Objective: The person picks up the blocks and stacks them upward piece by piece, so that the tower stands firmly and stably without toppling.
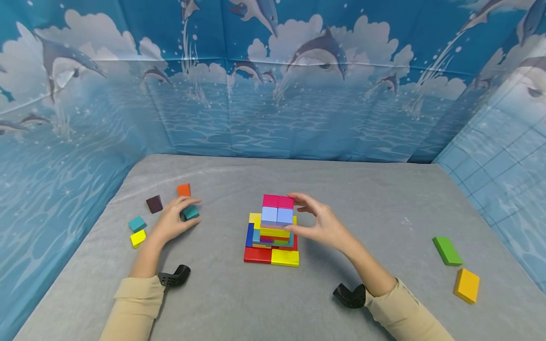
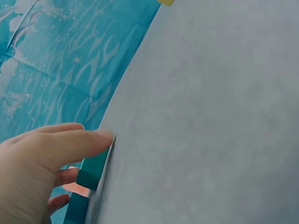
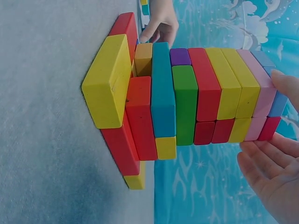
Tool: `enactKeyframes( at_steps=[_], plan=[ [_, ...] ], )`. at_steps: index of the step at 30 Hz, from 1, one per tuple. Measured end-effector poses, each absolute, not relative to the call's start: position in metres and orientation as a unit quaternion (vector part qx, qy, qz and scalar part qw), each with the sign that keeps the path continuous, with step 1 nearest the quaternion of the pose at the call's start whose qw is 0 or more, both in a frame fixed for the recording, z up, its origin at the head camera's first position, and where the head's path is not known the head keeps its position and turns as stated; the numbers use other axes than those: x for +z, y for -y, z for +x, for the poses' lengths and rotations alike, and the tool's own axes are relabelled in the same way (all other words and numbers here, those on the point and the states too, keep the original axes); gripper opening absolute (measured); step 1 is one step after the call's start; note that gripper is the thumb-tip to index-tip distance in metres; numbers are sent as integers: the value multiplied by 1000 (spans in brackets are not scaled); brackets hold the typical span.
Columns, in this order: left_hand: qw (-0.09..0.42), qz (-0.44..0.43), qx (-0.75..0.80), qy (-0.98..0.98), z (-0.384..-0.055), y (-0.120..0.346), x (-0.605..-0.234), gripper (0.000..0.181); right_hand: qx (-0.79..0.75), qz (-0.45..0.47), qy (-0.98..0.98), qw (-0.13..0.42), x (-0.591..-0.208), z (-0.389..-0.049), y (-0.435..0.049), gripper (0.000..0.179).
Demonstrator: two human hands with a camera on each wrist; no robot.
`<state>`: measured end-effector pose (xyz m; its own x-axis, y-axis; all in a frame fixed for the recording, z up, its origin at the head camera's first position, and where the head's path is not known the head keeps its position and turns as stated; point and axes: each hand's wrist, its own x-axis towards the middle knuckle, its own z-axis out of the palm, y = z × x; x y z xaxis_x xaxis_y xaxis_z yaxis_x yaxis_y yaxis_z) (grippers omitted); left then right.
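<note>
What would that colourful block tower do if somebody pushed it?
The block tower would probably shed its upper layers: it is a tall stack with no fastening visible. Its bottom layer, wider than the top, might stay put. The pieces look stiff and flat-sided, so they would likely slide or tumble rather than roll.

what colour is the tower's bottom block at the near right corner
Yellow; that bottom block shows best, large and close, in the right wrist view.

A screened-off table (image 1: 362,189), kind of room unclear
Creased blue cloth (image 1: 196,132), printed with leaping dolphins (image 1: 317,51), closes in the table at the back and both sides.
</note>
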<state>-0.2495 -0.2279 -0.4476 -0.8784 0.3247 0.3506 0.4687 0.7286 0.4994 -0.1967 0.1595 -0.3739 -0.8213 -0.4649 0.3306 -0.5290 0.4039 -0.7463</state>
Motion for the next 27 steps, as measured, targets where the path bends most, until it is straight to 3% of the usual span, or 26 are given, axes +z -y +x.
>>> enactKeyframes(
  at_steps=[14,27],
  plan=[
    [127,-227,-314,913,-250,224,-442,33,454,298,839,39,-372,-197,-158,68],
    [158,-307,-448,825,-240,139,-381,31,454,299,838,39,-372,-197,-159,68]
  ],
)
